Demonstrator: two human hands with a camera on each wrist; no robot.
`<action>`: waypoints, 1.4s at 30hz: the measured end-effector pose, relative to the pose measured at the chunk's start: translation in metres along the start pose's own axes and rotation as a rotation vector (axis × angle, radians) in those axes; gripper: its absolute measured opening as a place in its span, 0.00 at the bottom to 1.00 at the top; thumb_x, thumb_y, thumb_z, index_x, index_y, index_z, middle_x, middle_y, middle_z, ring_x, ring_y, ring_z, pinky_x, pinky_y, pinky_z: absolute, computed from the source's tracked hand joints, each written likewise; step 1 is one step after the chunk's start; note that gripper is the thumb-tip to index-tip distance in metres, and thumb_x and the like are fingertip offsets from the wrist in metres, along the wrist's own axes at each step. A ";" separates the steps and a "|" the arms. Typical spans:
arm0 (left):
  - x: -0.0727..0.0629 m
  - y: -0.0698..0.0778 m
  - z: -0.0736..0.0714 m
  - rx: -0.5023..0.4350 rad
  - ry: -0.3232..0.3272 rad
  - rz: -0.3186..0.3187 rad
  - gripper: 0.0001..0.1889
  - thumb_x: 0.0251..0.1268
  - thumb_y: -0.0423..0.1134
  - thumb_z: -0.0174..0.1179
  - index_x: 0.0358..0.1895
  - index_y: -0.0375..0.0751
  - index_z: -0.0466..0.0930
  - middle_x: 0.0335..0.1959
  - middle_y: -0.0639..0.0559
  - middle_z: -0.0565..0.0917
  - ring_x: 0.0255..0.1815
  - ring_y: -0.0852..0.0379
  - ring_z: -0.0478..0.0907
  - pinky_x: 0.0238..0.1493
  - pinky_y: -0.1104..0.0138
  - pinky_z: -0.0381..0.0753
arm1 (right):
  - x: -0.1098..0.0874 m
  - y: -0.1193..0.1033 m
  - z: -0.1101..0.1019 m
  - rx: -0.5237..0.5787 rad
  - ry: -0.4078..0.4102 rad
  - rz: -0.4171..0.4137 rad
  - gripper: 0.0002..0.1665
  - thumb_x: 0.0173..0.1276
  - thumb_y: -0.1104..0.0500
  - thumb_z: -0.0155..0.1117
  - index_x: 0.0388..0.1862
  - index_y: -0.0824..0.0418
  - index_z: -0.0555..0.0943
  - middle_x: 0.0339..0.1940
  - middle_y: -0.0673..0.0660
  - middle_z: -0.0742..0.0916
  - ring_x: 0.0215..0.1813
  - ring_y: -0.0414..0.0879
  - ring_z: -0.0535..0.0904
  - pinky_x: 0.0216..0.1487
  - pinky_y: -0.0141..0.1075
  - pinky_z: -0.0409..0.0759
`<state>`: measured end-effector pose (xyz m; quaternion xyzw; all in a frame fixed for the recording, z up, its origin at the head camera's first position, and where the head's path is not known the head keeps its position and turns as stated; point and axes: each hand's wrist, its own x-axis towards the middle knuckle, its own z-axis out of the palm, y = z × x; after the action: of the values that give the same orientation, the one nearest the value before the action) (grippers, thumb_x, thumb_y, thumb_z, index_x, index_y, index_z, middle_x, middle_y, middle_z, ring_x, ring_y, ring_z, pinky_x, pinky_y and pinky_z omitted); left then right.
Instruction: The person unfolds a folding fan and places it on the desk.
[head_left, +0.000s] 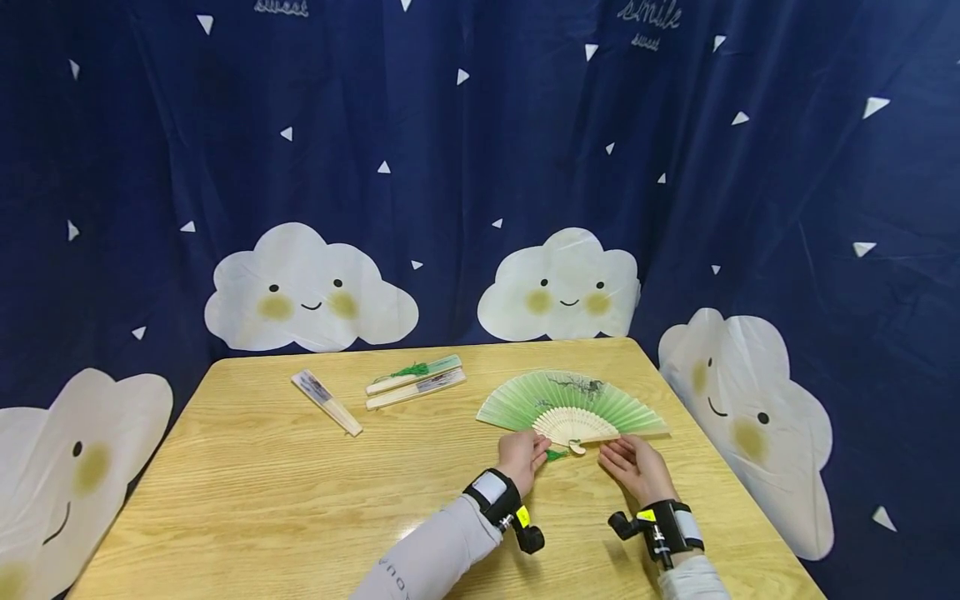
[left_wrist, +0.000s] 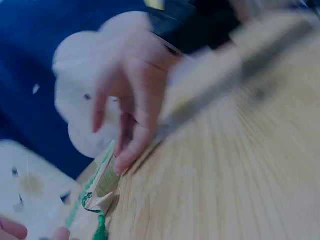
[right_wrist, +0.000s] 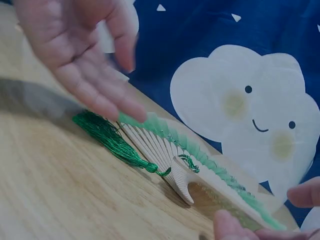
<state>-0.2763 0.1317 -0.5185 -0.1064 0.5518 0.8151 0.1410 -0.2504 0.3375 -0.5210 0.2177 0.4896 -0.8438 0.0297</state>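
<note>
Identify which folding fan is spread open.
The wide green pleated fan with pale wooden ribs, nearest both hands; the other three slim, pale-ribbed fans are folded shut.

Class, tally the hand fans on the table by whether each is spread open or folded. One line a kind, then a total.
Spread-open fan: 1
Folded fans: 3
Total: 4
</note>
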 end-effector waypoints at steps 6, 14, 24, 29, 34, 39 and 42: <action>-0.011 -0.006 0.014 1.010 -0.155 0.438 0.25 0.65 0.33 0.51 0.65 0.33 0.72 0.67 0.38 0.74 0.54 0.45 0.80 0.52 0.58 0.79 | -0.012 0.006 0.007 -0.366 0.058 -0.170 0.36 0.78 0.57 0.43 0.77 0.72 0.47 0.74 0.71 0.60 0.69 0.57 0.63 0.68 0.43 0.72; -0.021 -0.021 0.026 1.821 -0.192 0.416 0.30 0.70 0.52 0.52 0.73 0.47 0.64 0.76 0.53 0.63 0.78 0.54 0.57 0.72 0.49 0.62 | -0.027 0.037 0.032 -1.435 -0.065 -0.615 0.27 0.68 0.69 0.50 0.67 0.76 0.67 0.70 0.77 0.67 0.74 0.73 0.57 0.72 0.62 0.59; -0.001 -0.024 0.028 1.805 -0.184 0.385 0.31 0.68 0.51 0.53 0.71 0.43 0.65 0.74 0.50 0.66 0.76 0.54 0.60 0.72 0.48 0.63 | -0.011 0.039 0.038 -1.648 -0.077 -0.694 0.27 0.65 0.68 0.55 0.63 0.74 0.73 0.67 0.75 0.73 0.71 0.69 0.65 0.70 0.57 0.65; 0.015 -0.018 0.032 1.797 -0.197 0.367 0.31 0.68 0.51 0.53 0.72 0.43 0.64 0.74 0.50 0.66 0.77 0.53 0.59 0.72 0.48 0.63 | 0.001 0.028 0.044 -1.677 -0.090 -0.690 0.26 0.65 0.68 0.55 0.63 0.73 0.73 0.66 0.75 0.74 0.70 0.69 0.66 0.70 0.57 0.66; 0.031 -0.011 0.034 1.781 -0.192 0.378 0.31 0.67 0.52 0.52 0.71 0.44 0.65 0.73 0.51 0.68 0.76 0.52 0.60 0.71 0.48 0.63 | 0.019 0.019 0.050 -1.686 -0.103 -0.693 0.27 0.63 0.68 0.56 0.62 0.74 0.73 0.65 0.76 0.74 0.70 0.70 0.66 0.70 0.57 0.66; 0.044 0.001 0.034 1.768 -0.222 0.357 0.33 0.67 0.53 0.54 0.72 0.44 0.63 0.74 0.51 0.66 0.77 0.51 0.58 0.73 0.47 0.61 | 0.038 0.013 0.054 -1.683 -0.113 -0.681 0.27 0.62 0.68 0.57 0.62 0.74 0.73 0.66 0.77 0.73 0.70 0.71 0.66 0.69 0.59 0.65; 0.049 0.006 0.033 1.744 -0.256 0.323 0.35 0.68 0.56 0.55 0.74 0.44 0.60 0.76 0.50 0.62 0.78 0.50 0.55 0.74 0.46 0.59 | 0.050 0.011 0.054 -1.683 -0.102 -0.657 0.28 0.63 0.69 0.57 0.63 0.74 0.72 0.67 0.77 0.72 0.71 0.71 0.65 0.70 0.59 0.64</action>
<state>-0.3251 0.1660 -0.5169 0.2092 0.9634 0.1216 0.1155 -0.3106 0.2948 -0.5263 -0.0646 0.9804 -0.1813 -0.0414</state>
